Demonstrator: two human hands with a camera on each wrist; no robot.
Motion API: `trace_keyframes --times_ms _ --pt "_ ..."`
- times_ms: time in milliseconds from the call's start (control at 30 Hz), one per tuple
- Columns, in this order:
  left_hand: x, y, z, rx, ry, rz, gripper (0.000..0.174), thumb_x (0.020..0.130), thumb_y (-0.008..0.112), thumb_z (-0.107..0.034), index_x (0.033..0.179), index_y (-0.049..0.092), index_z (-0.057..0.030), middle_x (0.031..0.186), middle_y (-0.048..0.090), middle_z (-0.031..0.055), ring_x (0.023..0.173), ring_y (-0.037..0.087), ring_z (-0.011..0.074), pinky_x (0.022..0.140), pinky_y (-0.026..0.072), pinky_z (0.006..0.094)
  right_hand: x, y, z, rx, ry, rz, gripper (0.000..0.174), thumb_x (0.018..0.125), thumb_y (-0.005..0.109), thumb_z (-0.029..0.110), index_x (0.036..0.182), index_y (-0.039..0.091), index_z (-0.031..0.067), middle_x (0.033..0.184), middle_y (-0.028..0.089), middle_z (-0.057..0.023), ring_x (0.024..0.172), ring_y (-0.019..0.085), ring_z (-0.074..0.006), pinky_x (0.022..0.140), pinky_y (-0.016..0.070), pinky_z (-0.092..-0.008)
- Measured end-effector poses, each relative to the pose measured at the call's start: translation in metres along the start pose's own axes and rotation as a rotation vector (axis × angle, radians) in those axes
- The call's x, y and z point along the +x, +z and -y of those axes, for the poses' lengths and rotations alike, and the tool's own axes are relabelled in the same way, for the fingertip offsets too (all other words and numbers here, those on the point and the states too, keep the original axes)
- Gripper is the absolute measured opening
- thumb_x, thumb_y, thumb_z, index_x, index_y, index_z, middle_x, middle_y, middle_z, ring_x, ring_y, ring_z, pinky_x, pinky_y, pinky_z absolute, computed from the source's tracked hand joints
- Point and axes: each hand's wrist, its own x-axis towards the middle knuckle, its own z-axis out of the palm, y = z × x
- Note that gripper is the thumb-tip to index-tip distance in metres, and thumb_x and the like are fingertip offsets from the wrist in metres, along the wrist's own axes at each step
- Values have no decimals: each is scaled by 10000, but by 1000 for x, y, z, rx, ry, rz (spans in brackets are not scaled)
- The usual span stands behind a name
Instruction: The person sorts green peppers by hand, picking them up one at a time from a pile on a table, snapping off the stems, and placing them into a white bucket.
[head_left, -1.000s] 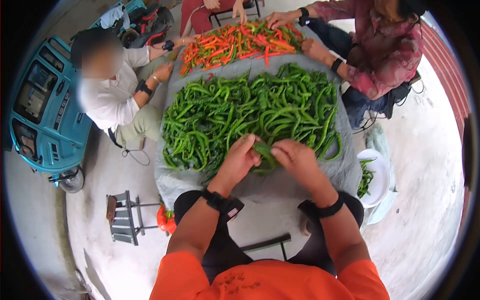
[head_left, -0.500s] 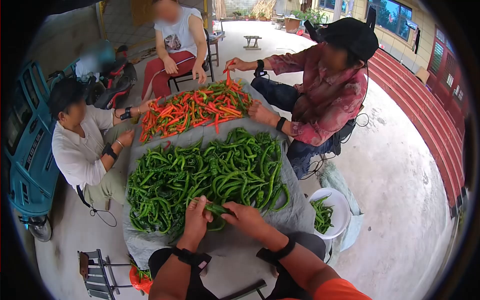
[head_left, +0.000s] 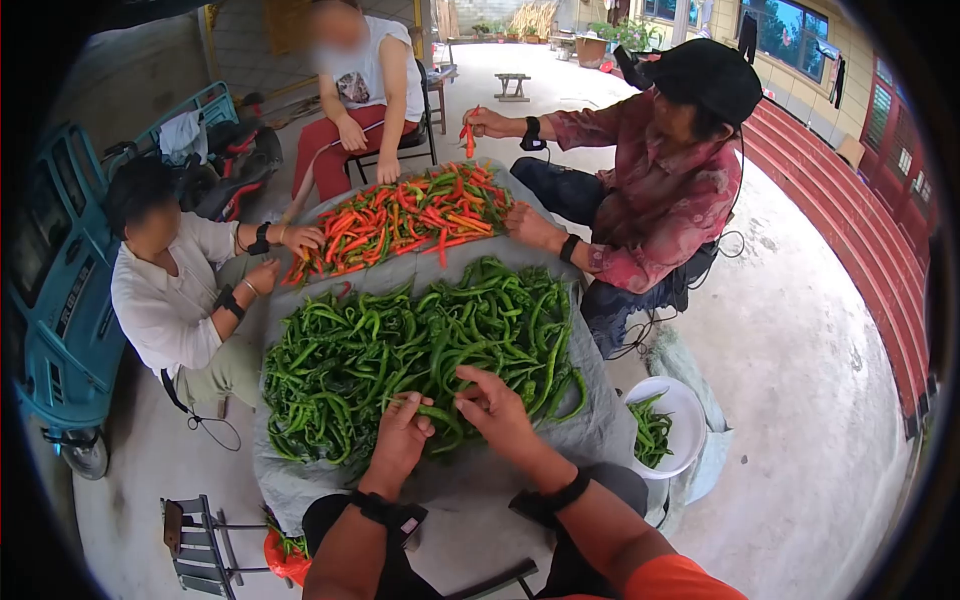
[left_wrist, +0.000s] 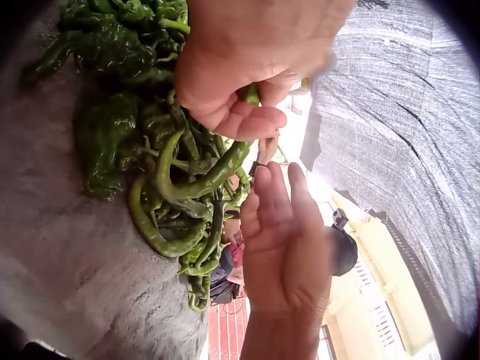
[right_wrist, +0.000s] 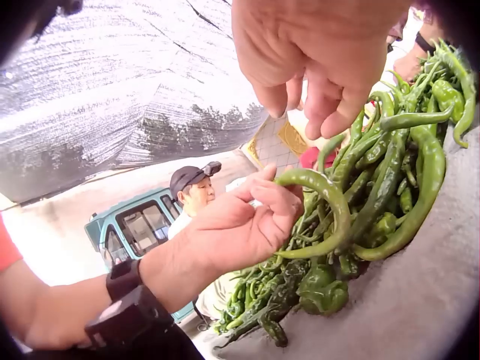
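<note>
My left hand (head_left: 402,440) pinches one end of a curved green pepper (right_wrist: 334,206) with thumb and curled fingers, in front of the pile of green peppers (head_left: 335,375). In the left wrist view the held pepper (left_wrist: 214,176) bends down and curls back from the left hand (left_wrist: 240,67). My right hand (head_left: 495,412) is just right of it, touching nothing that I can make out; the left wrist view shows this right hand (left_wrist: 281,240) with its fingers extended and its palm bare. The green pile lies on a grey cloth (head_left: 480,490).
Beyond the green pile lies a heap of red and orange peppers (head_left: 400,222), with three people's hands around it. A white basin (head_left: 685,425) with green peppers stands at the right. A small folding stool (head_left: 200,550) and a red bag (head_left: 285,562) are at the lower left.
The head view has swung upward and to the right since the first frame. My right hand has come away from the pepper, its fingers straighter. The left hand keeps its grip.
</note>
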Motion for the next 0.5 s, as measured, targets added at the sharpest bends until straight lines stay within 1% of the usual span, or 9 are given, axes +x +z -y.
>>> trace_keyframes --times_ms 33,133,167,233,333,367,467,500 --pt "0 0 -2 -1 -25 75 71 940 592 -166 993 573 -121 953 631 36 626 520 93 591 449 271 0 -1 2 -69 -43 30 332 853 665 116 1172 579 79 1016 631 -117 837 642 -170 664 513 -287" --pt "-3 11 -7 -27 -61 146 86 948 575 -146 1025 571 -108 973 626 41 653 523 87 611 450 263 -6 -6 -7 -288 -55 195 421 838 671 108 1234 532 71 1036 632 -134 833 658 -231 730 527 -318" --pt "-4 11 -6 -21 -48 173 116 973 534 -176 1042 563 -87 991 621 45 661 522 89 619 449 259 -10 -6 -9 -380 -111 226 427 839 668 147 1235 526 72 1032 638 -139 842 655 -261 715 524 -343" --pt "-2 11 -6 -35 -48 189 160 990 502 -217 1049 560 -81 975 622 45 655 521 92 612 449 262 -15 -6 -12 -567 -227 287 449 842 662 224 1238 512 74 1024 652 -149 859 650 -320 685 518 -393" --pt "0 6 -7 -48 -50 196 225 1008 462 -274 1036 564 -76 953 627 58 637 523 103 608 455 281 -23 -5 -1 -580 -75 381 443 840 658 246 1222 517 71 989 655 -165 835 642 -360 689 507 -425" --pt "1 4 -8 -50 -46 199 247 1012 450 -291 1027 567 -75 946 630 65 629 524 107 608 457 290 -23 -5 0 -568 -79 368 431 843 654 243 1215 521 71 966 656 -165 828 642 -357 689 506 -423" --pt "7 0 -10 -19 45 87 281 1010 451 -320 999 577 -70 913 631 65 624 529 111 587 452 285 -23 -7 -1 -522 -67 322 396 852 644 237 1195 536 70 899 660 -163 804 644 -347 684 504 -415" --pt "8 -1 -11 46 42 40 286 1007 457 -329 991 580 -71 894 631 60 617 530 110 577 448 279 -22 -8 -2 -499 -46 304 385 855 641 236 1187 542 69 879 660 -160 794 644 -344 678 502 -410"
